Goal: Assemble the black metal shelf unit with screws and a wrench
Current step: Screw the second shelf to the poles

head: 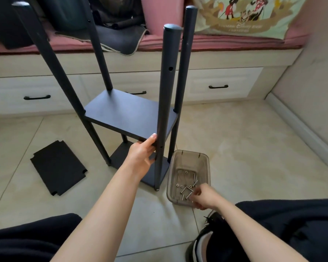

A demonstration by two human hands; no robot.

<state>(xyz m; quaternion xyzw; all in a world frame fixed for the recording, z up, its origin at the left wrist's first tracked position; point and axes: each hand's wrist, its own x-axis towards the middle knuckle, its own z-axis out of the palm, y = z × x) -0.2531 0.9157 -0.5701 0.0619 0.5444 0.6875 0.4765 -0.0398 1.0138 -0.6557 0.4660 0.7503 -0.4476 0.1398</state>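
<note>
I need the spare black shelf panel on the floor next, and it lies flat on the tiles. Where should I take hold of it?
Grip the spare panel at a corner notch, probably the near right one, coming from above with the left hand once it lets go of the shelf unit. It lies flat, so the notch likely gives fingertips an edge to lift before pinching.

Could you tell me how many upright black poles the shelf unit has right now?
4: near-left pole, far-left pole, near-right pole beside the left hand, far-right pole.
</note>
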